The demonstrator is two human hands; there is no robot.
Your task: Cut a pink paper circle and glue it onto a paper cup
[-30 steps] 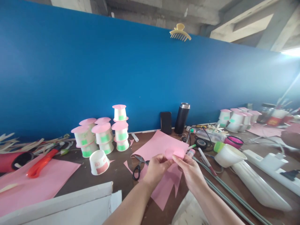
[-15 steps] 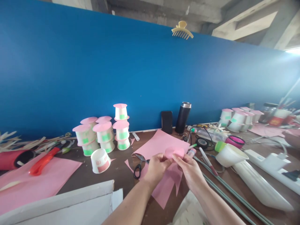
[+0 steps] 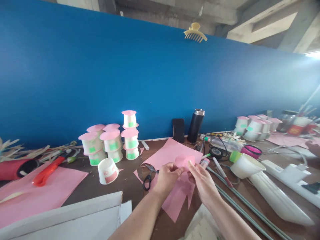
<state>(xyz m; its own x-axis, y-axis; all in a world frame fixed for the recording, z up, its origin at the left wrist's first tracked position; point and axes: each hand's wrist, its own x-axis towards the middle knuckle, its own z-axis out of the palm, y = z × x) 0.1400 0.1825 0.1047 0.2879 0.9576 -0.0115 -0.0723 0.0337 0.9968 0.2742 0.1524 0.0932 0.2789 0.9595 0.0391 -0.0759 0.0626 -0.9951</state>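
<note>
My left hand (image 3: 168, 176) and my right hand (image 3: 202, 179) both pinch a small round pink paper piece (image 3: 184, 161), held up above the brown table. Each hand grips one edge, and the piece looks curled inward. Under the hands lies a pink paper sheet (image 3: 172, 151) with cut edges. Black scissors (image 3: 148, 174) rest just left of my left hand. A glue stick (image 3: 204, 162) lies right of the paper piece.
Stacked white paper cups with pink tops (image 3: 112, 141) stand at the left, with one upturned cup (image 3: 107, 170) in front. A black flask (image 3: 195, 126) and phone (image 3: 177, 130) lean at the blue wall. A stack of white cups (image 3: 270, 190), tubes, a red cutter (image 3: 47, 170) and white board (image 3: 67, 220) lie around.
The two hands have drawn the pink piece's edges closer together, so it looks more curled. The view has shifted slightly.
</note>
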